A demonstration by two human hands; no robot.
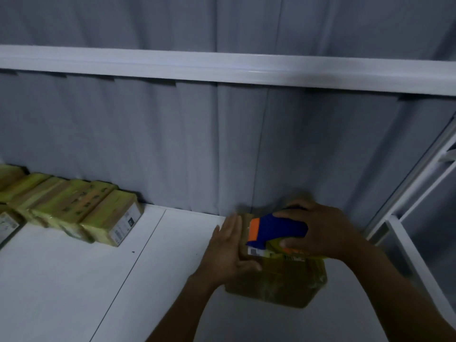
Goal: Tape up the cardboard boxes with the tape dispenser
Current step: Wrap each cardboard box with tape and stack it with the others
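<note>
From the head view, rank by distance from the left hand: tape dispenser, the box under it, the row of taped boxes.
1. Cardboard box: the left hand presses its left side.
2. Tape dispenser: just right, atop the box.
3. Row of taped boxes: far to the left, well apart.

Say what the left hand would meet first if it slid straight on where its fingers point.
Probably the grey curtain behind the table: the left hand lies flat against the cardboard box, fingers pointing that way, though depth is unclear.

A row of taped boxes (81,213) lies far left on the worktop (74,280); the tape dispenser (276,229) sits on the box (276,280) at right.
</note>
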